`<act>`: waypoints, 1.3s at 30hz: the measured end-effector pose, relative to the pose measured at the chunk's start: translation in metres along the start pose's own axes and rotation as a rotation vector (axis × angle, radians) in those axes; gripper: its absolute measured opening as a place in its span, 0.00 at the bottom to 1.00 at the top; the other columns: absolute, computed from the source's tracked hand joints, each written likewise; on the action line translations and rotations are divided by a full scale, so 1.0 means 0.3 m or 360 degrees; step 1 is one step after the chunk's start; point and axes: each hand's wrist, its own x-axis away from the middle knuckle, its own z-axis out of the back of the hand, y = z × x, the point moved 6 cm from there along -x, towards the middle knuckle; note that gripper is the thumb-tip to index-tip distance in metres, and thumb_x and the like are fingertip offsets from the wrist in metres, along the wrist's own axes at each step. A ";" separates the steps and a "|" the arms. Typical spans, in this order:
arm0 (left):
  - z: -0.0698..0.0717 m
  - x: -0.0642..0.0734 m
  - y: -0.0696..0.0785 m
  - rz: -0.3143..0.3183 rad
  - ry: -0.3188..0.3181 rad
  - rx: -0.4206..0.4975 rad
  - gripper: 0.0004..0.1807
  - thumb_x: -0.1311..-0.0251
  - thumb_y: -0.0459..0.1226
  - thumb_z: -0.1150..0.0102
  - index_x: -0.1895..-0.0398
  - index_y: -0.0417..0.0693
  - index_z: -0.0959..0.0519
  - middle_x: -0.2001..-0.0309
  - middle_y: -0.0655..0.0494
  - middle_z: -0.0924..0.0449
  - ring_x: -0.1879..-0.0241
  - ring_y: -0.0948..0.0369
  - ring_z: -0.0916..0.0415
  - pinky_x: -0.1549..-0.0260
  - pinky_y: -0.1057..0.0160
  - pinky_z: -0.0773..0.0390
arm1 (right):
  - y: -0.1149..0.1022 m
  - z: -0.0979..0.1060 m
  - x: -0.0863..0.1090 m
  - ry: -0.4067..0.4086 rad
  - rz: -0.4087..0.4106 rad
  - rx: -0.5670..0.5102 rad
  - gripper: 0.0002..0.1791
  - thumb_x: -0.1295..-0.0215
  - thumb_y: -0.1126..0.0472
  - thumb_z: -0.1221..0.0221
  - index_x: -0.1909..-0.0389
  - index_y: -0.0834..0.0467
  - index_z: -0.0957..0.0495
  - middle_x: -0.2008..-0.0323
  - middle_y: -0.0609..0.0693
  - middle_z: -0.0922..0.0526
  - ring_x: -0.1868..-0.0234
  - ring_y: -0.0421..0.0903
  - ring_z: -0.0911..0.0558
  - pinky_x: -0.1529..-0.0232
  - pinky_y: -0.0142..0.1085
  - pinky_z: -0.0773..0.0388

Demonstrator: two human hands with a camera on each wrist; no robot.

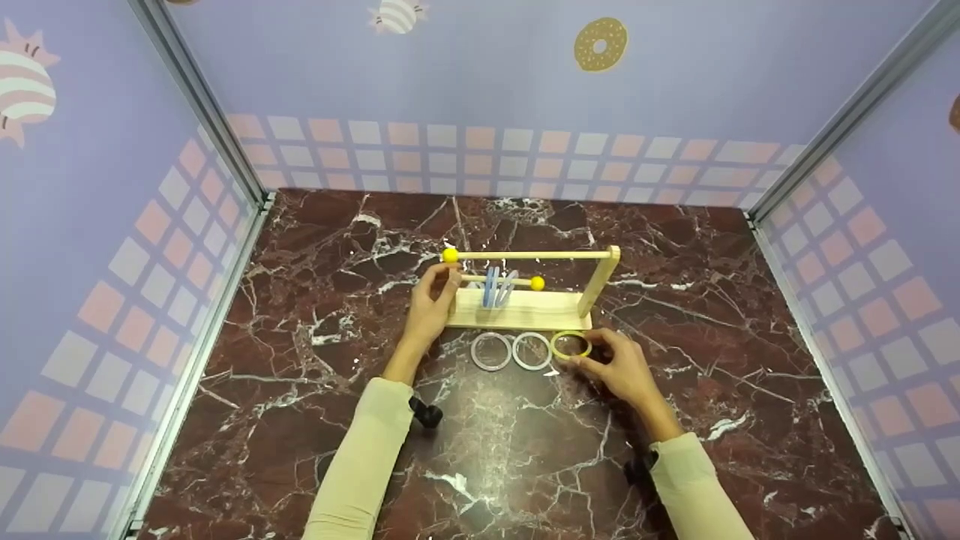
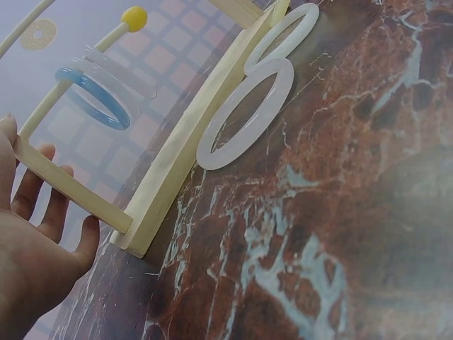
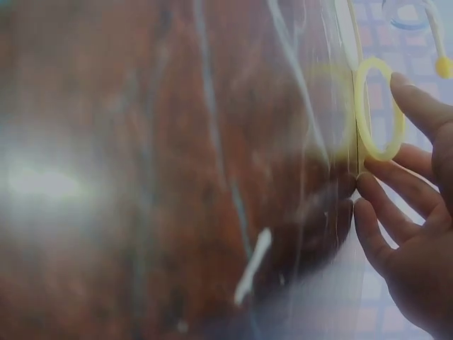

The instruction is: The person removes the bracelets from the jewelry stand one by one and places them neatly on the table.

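Observation:
A pale wooden bangle stand has two rods, each tipped with a yellow ball, on posts at opposite ends. My left hand grips its left post, with the thumb on one side and fingers behind. Blue and clear bangles hang on the lower rod. In front of the base, my right hand pinches a yellow bangle between thumb and fingers; the right wrist view shows this yellow bangle tilted up. Beside it lie a white bangle and a pinkish-white bangle.
The upper rod reaches left from the tall right post. Everything stands on a dark red marbled table. Patterned lilac panels enclose the back and both sides.

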 end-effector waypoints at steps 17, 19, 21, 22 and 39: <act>-0.001 0.002 -0.004 0.0024 0.0033 0.0004 0.15 0.23 0.31 0.42 0.41 0.27 0.21 0.47 0.27 0.20 0.50 0.48 0.19 0.48 0.67 0.24 | 0.001 0.004 -0.008 -0.0072 0.0078 0.0166 0.28 0.48 0.52 0.17 0.50 0.60 0.14 0.54 0.54 0.12 0.54 0.53 0.16 0.49 0.51 0.21; -0.001 0.001 -0.005 0.0022 0.0037 -0.0001 0.15 0.23 0.31 0.41 0.41 0.28 0.21 0.47 0.29 0.20 0.52 0.56 0.20 0.49 0.67 0.24 | 0.001 0.004 -0.011 -0.0086 0.0096 0.0191 0.28 0.48 0.52 0.17 0.50 0.60 0.14 0.54 0.54 0.12 0.53 0.53 0.16 0.48 0.52 0.21; -0.001 0.001 -0.005 0.0017 0.0038 0.0000 0.15 0.23 0.31 0.41 0.42 0.27 0.21 0.48 0.30 0.19 0.53 0.57 0.20 0.49 0.67 0.24 | 0.003 0.004 -0.013 -0.0102 0.0091 0.0200 0.28 0.47 0.51 0.17 0.50 0.59 0.14 0.54 0.53 0.13 0.52 0.53 0.16 0.47 0.52 0.21; -0.001 0.001 -0.004 0.0014 0.0036 -0.0004 0.15 0.23 0.31 0.41 0.42 0.27 0.21 0.48 0.30 0.19 0.53 0.56 0.20 0.50 0.67 0.24 | 0.005 0.005 -0.014 -0.0109 0.0084 0.0200 0.28 0.47 0.51 0.18 0.49 0.59 0.14 0.54 0.53 0.13 0.52 0.53 0.16 0.47 0.51 0.21; 0.002 0.009 0.005 0.0013 0.0001 0.0004 0.16 0.23 0.31 0.41 0.41 0.25 0.22 0.49 0.35 0.17 0.51 0.48 0.19 0.51 0.66 0.23 | 0.001 -0.003 -0.023 -0.0140 0.0187 0.0257 0.31 0.49 0.51 0.17 0.48 0.62 0.16 0.53 0.55 0.14 0.50 0.55 0.18 0.44 0.53 0.24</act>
